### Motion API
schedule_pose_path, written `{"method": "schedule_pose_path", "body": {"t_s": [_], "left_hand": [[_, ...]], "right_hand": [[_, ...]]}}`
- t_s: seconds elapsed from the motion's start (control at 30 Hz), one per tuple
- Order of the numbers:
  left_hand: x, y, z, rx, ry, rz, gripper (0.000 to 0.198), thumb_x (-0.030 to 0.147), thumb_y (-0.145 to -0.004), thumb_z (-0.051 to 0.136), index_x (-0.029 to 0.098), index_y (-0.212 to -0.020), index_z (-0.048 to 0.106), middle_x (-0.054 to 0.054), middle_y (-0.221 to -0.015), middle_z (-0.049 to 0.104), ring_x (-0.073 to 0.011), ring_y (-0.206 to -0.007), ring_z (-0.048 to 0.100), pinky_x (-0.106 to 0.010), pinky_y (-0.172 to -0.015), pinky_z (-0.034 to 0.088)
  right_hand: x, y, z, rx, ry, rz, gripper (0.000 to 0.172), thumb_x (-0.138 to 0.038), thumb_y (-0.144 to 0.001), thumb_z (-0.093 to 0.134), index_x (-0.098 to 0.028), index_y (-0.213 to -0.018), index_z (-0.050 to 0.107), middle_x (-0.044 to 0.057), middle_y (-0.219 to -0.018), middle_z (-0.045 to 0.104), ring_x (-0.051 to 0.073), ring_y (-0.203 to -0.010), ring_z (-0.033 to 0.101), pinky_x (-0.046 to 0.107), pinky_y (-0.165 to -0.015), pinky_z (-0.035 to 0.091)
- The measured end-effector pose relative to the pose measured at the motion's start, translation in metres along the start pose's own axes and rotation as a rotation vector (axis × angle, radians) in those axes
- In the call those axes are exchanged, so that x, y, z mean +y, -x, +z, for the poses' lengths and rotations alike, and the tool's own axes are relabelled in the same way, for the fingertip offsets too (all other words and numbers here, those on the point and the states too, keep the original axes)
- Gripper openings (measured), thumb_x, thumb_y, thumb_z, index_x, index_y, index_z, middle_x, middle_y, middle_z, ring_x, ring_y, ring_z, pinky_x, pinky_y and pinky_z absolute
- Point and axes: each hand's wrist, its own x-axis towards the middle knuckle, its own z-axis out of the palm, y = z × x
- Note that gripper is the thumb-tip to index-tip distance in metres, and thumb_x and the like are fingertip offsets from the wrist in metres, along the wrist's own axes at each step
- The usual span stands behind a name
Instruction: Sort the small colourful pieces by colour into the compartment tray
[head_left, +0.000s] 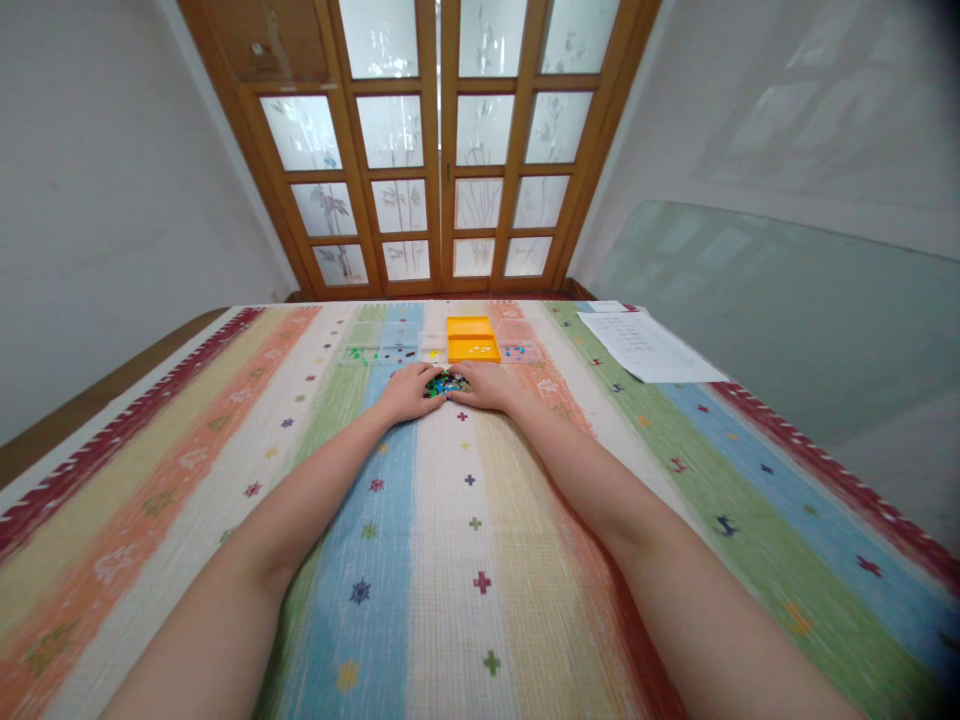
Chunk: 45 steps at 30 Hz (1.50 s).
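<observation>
A pile of small mixed-colour pieces [448,385] lies on the tablecloth, with green, blue, black and pale bits showing. Around its left side curves my left hand [409,390], thumb apart from the fingers. My right hand [484,385] borders the pile on the right in the same cupped way. Both hands look open and rest at the pile's edges; some fingertips are hard to make out. Just beyond them stands an open orange box [472,328] with a few white pieces in it. Clear boxes with green pieces [363,355], dark pieces [398,354] and yellow pieces [435,354] stand left of it.
Right of the orange box is another clear box holding blue and red pieces [515,351]. A printed paper sheet [645,345] lies at the far right of the striped tablecloth [442,600]. Behind the table are wooden doors with glass panes [439,180]; a glass panel [787,300] leans at the right wall.
</observation>
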Motion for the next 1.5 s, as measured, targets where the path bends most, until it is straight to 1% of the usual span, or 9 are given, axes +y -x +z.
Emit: {"method": "schedule_pose_path", "body": {"t_s": [0.17, 0.33, 0.47, 0.6, 0.83, 1.0, 1.17, 1.3, 1.5], "left_hand": [[-0.006, 0.001, -0.003, 0.003, 0.038, 0.024, 0.052, 0.041, -0.094, 0.065, 0.028, -0.144, 0.061, -0.011, -0.137, 0.065, -0.0305, -0.127, 0.06, -0.048, -0.111, 0.048], [-0.007, 0.001, -0.006, 0.009, 0.064, 0.019, 0.046, 0.035, -0.095, 0.062, 0.027, -0.14, 0.064, -0.01, -0.135, 0.067, -0.0289, -0.126, 0.061, -0.047, -0.112, 0.049], [-0.012, -0.001, -0.005, 0.024, 0.068, -0.039, 0.039, 0.031, -0.096, 0.058, 0.024, -0.134, 0.069, -0.01, -0.13, 0.07, -0.0285, -0.125, 0.062, -0.047, -0.113, 0.048], [-0.02, -0.001, -0.003, 0.059, 0.072, -0.08, 0.038, 0.03, -0.098, 0.054, 0.021, -0.132, 0.07, -0.01, -0.131, 0.07, -0.0276, -0.126, 0.061, -0.046, -0.116, 0.047], [-0.024, -0.001, -0.002, 0.071, 0.069, -0.078, 0.037, 0.03, -0.098, 0.053, 0.019, -0.129, 0.071, -0.011, -0.128, 0.071, -0.0271, -0.123, 0.062, -0.045, -0.113, 0.049], [-0.025, -0.002, -0.002, 0.065, 0.071, -0.089, 0.036, 0.03, -0.098, 0.054, 0.021, -0.129, 0.071, -0.01, -0.128, 0.071, -0.0272, -0.124, 0.062, -0.045, -0.114, 0.048], [-0.025, -0.001, -0.001, 0.071, 0.082, -0.082, 0.036, 0.03, -0.098, 0.054, 0.021, -0.128, 0.071, -0.01, -0.128, 0.072, -0.027, -0.124, 0.063, -0.045, -0.114, 0.048], [-0.026, -0.001, 0.0, 0.081, 0.082, -0.089, 0.036, 0.03, -0.098, 0.054, 0.022, -0.128, 0.072, -0.01, -0.13, 0.071, -0.0272, -0.125, 0.062, -0.046, -0.115, 0.048], [-0.03, -0.001, 0.002, 0.117, 0.058, -0.13, 0.034, 0.03, -0.1, 0.051, 0.021, -0.124, 0.074, -0.01, -0.126, 0.073, -0.0272, -0.122, 0.064, -0.045, -0.111, 0.05]], "right_hand": [[0.004, -0.001, 0.003, -0.003, 0.024, 0.036, 0.037, -0.044, -0.103, 0.058, -0.019, -0.129, 0.068, 0.014, -0.12, 0.074, 0.028, -0.11, 0.067, 0.034, -0.092, 0.045], [0.006, -0.003, 0.011, 0.064, -0.083, -0.041, 0.026, -0.032, -0.101, 0.058, -0.021, -0.119, 0.073, 0.011, -0.114, 0.073, 0.025, -0.105, 0.065, 0.031, -0.089, 0.044], [0.002, -0.007, 0.018, 0.027, -0.219, -0.123, 0.02, -0.027, -0.099, 0.059, -0.022, -0.108, 0.077, 0.007, -0.105, 0.071, 0.021, -0.093, 0.063, 0.028, -0.082, 0.042], [0.002, -0.009, 0.02, 0.03, -0.249, -0.149, 0.021, -0.02, -0.094, 0.06, -0.021, -0.107, 0.077, 0.006, -0.105, 0.07, 0.02, -0.091, 0.061, 0.027, -0.08, 0.042], [0.002, -0.01, 0.019, 0.015, -0.258, -0.159, 0.022, -0.018, -0.092, 0.06, -0.021, -0.108, 0.076, 0.006, -0.107, 0.07, 0.021, -0.094, 0.062, 0.028, -0.082, 0.042], [0.001, -0.01, 0.02, 0.027, -0.228, -0.104, 0.019, -0.022, -0.094, 0.062, -0.021, -0.106, 0.076, 0.007, -0.105, 0.069, 0.021, -0.094, 0.061, 0.028, -0.082, 0.041], [0.002, -0.011, 0.02, 0.02, -0.237, -0.141, 0.017, -0.025, -0.096, 0.063, -0.021, -0.104, 0.076, 0.007, -0.104, 0.068, 0.021, -0.094, 0.06, 0.028, -0.082, 0.041], [0.0, -0.012, 0.02, 0.003, -0.247, -0.13, 0.015, -0.028, -0.097, 0.065, -0.021, -0.103, 0.076, 0.007, -0.105, 0.069, 0.021, -0.095, 0.06, 0.028, -0.083, 0.041], [-0.008, -0.012, 0.019, 0.051, -0.29, -0.092, 0.011, -0.024, -0.094, 0.064, -0.019, -0.096, 0.073, 0.006, -0.096, 0.07, 0.02, -0.088, 0.059, 0.027, -0.079, 0.04]]}}
